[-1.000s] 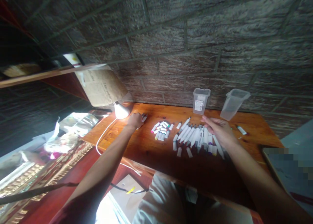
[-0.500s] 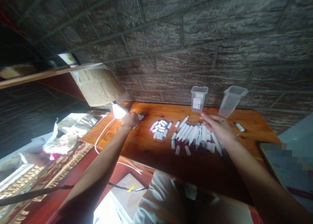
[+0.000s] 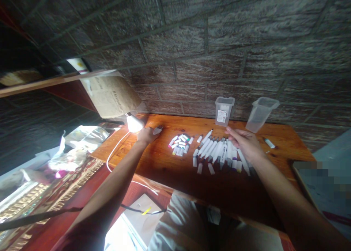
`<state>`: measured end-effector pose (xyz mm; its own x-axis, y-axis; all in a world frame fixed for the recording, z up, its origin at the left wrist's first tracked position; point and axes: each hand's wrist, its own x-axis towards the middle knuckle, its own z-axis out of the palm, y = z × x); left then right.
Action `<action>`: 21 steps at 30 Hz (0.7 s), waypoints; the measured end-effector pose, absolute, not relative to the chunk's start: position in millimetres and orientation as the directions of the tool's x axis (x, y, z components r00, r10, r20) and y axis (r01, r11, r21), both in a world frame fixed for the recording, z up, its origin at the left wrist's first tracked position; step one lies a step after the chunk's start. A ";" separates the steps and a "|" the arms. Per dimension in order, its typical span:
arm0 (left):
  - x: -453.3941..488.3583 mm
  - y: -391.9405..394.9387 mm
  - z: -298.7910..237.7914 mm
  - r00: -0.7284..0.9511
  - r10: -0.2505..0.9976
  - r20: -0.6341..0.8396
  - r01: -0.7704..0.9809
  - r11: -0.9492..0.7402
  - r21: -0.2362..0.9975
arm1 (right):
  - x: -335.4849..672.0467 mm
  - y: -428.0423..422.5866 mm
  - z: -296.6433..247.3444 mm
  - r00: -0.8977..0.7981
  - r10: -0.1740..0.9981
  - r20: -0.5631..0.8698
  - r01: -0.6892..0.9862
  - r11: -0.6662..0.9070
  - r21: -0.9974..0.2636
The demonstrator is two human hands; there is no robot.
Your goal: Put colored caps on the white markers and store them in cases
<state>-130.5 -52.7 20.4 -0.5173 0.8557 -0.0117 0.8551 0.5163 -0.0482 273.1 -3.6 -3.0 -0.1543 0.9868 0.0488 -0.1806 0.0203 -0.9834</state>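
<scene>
My left hand (image 3: 146, 135) is closed beside the lamp base, with the light ends of several markers (image 3: 157, 130) poking out of its far side. My right hand (image 3: 245, 143) hovers over the right end of a row of white markers (image 3: 216, 150), thumb and forefinger pinched together. Whatever may be between those fingertips is too small to make out. The row lies side by side on the wooden table (image 3: 164, 170). Left of it is a cluster of short white caps with coloured ends (image 3: 179, 145). A few loose caps (image 3: 211, 168) lie in front of the row.
Two clear plastic containers (image 3: 223, 112) (image 3: 260, 114) stand at the back by the brick wall. One loose cap (image 3: 270, 143) lies at right. A lamp (image 3: 134, 123) with a paper shade and white cord stands at left, near a shelf (image 3: 52, 82) and plastic bags (image 3: 85, 139).
My left hand has turned slightly, and the markers by its fingers have tilted a little. My right hand holds its pinch in nearly the same place.
</scene>
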 end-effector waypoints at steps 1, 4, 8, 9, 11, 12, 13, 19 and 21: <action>-131.8 -52.5 19.2 -0.517 0.856 -0.011 0.855 0.516 -0.047 | 272.9 -3.6 -3.0 -0.154 0.987 0.050 -0.183 0.021 -0.983; -134.6 -51.6 17.4 -0.517 0.856 -0.007 0.855 0.516 -0.044 | 272.5 -4.3 -2.1 -0.150 0.988 0.048 -0.175 0.022 -0.984; -135.1 -51.0 17.9 -0.523 0.853 0.008 0.852 0.522 -0.043 | 272.6 -5.0 -1.0 -0.142 0.989 0.037 -0.160 0.014 -0.987; -134.9 -51.0 18.1 -0.525 0.851 0.012 0.850 0.525 -0.042 | 272.8 -4.9 -1.1 -0.146 0.989 0.037 -0.162 0.013 -0.987; -134.5 -51.3 18.5 -0.531 0.847 0.019 0.846 0.531 -0.039 | 273.2 -4.6 -1.6 -0.151 0.988 0.041 -0.170 0.014 -0.985; -134.5 -51.6 18.7 -0.533 0.846 0.022 0.845 0.533 -0.035 | 273.4 -4.3 -1.9 -0.150 0.988 0.041 -0.172 0.015 -0.985; -134.5 -52.0 19.0 -0.535 0.845 0.025 0.844 0.535 -0.031 | 273.4 -4.1 -2.2 -0.149 0.988 0.041 -0.172 0.015 -0.985; -123.9 -51.7 23.7 -0.508 0.858 0.077 0.861 0.509 0.009 | 271.6 -3.5 -2.0 -0.148 0.988 0.034 -0.204 0.003 -0.979; -108.0 -47.0 25.6 -0.435 0.893 0.113 0.900 0.433 0.042 | 270.6 -3.4 -2.5 -0.152 0.988 0.037 -0.209 0.004 -0.978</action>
<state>-108.0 -47.0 25.6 -0.4353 0.8932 0.1129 0.9002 0.4334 0.0421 270.6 -3.4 -2.5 -0.1524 0.9876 0.0370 -0.2091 0.0044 -0.9779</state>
